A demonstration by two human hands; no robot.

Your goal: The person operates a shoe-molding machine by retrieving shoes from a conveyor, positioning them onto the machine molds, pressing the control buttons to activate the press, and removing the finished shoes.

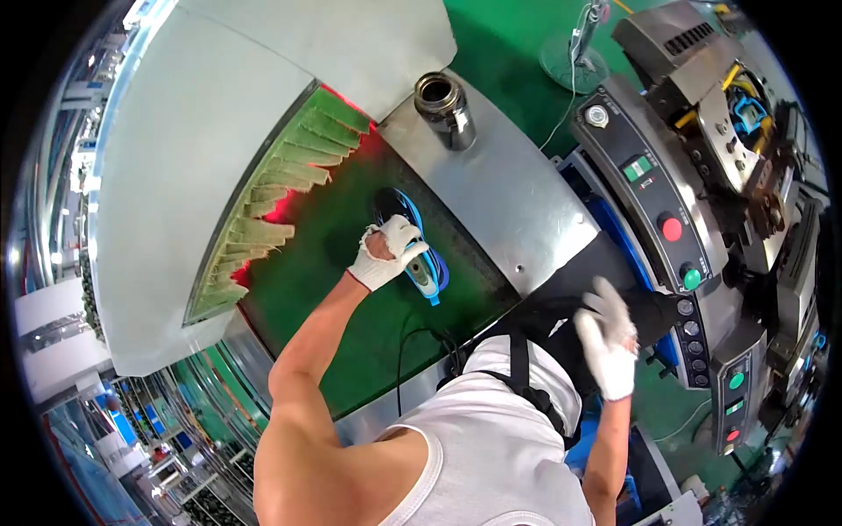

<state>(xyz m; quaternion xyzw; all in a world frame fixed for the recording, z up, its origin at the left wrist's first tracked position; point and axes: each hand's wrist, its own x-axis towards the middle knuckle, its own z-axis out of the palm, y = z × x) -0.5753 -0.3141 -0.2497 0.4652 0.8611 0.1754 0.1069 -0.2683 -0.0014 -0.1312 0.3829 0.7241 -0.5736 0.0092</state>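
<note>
My left hand (390, 252), in a white knit glove with a worn patch showing bare skin, is closed over the middle of a black and blue shoe (423, 273). The shoe is on the green conveyor belt (351, 337), and part of it is hidden under my palm and fingers. My right hand (607, 340), also gloved in white, is in the air to the right of my body, near the machine's control panel. Its fingers are stretched out and somewhat blurred, and nothing shows in them.
Green strip curtains (281, 180) hang at the machine opening, with red glow behind. A metal flask-like container (445, 112) stands on the steel ledge (500, 188). To the right, a machine panel (653, 202) carries red and green buttons. A black cable (400, 368) lies near my waist.
</note>
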